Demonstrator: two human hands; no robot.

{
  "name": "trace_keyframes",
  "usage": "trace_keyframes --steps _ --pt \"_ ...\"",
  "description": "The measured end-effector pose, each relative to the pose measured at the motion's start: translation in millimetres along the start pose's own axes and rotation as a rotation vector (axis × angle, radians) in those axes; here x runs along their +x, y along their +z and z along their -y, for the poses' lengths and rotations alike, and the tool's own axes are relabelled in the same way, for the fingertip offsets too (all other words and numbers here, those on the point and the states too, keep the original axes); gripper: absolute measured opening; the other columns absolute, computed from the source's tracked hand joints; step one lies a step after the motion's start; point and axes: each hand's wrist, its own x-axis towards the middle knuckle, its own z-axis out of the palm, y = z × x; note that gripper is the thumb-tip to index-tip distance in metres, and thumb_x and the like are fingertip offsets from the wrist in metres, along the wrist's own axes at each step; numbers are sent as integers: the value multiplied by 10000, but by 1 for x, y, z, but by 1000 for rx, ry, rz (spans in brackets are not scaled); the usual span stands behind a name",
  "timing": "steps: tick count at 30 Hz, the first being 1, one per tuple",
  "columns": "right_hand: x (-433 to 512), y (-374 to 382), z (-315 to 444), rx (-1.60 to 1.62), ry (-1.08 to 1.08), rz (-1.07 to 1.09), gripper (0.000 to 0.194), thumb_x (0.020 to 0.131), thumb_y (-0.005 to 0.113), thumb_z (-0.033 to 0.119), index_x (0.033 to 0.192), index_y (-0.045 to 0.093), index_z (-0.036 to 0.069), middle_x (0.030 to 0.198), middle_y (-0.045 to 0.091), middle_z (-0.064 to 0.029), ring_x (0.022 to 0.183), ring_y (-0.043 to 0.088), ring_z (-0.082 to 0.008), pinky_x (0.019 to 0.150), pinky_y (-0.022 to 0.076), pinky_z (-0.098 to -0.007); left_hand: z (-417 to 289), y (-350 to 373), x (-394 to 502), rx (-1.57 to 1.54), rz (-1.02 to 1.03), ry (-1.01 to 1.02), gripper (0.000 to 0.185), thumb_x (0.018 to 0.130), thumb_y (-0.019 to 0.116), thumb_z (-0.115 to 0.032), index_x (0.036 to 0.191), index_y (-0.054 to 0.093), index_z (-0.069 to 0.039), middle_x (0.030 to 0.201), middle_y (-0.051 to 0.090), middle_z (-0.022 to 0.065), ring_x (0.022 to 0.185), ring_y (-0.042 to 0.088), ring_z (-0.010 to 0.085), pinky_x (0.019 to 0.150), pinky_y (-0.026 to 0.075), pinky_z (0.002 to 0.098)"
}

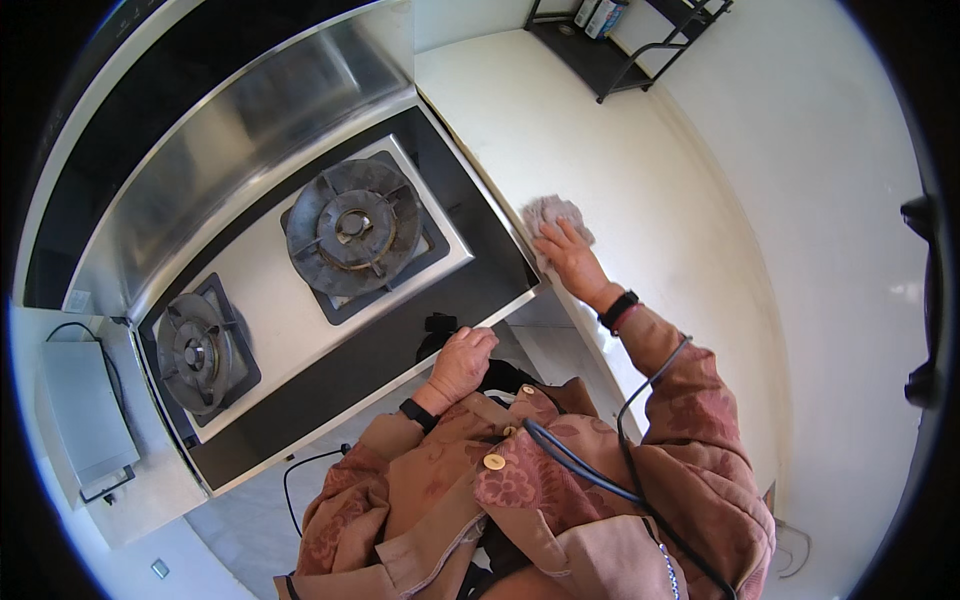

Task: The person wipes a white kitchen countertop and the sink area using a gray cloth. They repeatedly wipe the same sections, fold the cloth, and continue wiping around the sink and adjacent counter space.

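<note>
My right hand (574, 266) is on a crumpled greyish cloth (556, 216), pressing it to the pale countertop (622, 202) right beside the stove's edge. Its fingers lie over the cloth's near side. My left hand (463, 365) rests at the front metal edge of the gas stove (405, 341), its fingers close together and bent. No object shows in it, and its palm is hidden. The stove has a large burner (352, 225) nearer my right hand and a smaller burner (195, 352) to the left.
A black metal rack (585, 56) holding cans stands at the counter's far end. Behind the stove rises a stainless steel backsplash (247, 135). At left sits a grey box (88, 405) with a cable. Dark cords (630, 420) hang across my jacket and right sleeve.
</note>
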Motion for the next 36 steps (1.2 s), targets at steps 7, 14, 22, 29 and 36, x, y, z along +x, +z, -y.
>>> trace_keyframes --steps 7,14,22,29,36 --pt "149 37 -43 -70 -195 -58 486 833 586 -48 1298 638 85 1435 539 -133 1358 452 -453 1155 394 -478 13 0 2 35 74 18 330 742 659 14 1059 668 -80 1131 660 75 959 612 306 840 541 380" --pt "297 78 -74 -155 -292 -231 312 889 570 80 1188 658 95 1232 590 -95 1232 503 -397 1057 440 -463 23 -10 6 -42 233 35 384 791 655 -76 1173 653 -38 1259 635 115 1023 621 327 889 534 378" --pt "414 91 -113 -296 -234 -121 460 937 541 129 1391 590 185 1371 563 -46 1250 513 -345 1008 485 -492 21 -19 16 -183 228 28 441 848 646 -251 1191 632 26 1261 612 200 1043 602 365 895 515 410" --pt "457 81 -193 -385 162 -10 546 1010 495 182 1540 439 302 1603 413 -29 1468 380 -338 1148 381 -578 19 -11 0 -693 211 -537 281 992 629 -181 1212 673 -12 1208 642 166 1066 622 336 911 509 382" --pt "425 60 -316 -449 378 -247 445 1039 426 280 1474 518 301 1594 418 -31 1446 396 -336 1145 402 -530 20 -10 0 -99 241 -95 352 897 647 -157 1229 669 -42 1227 645 133 1074 633 320 920 521 388"
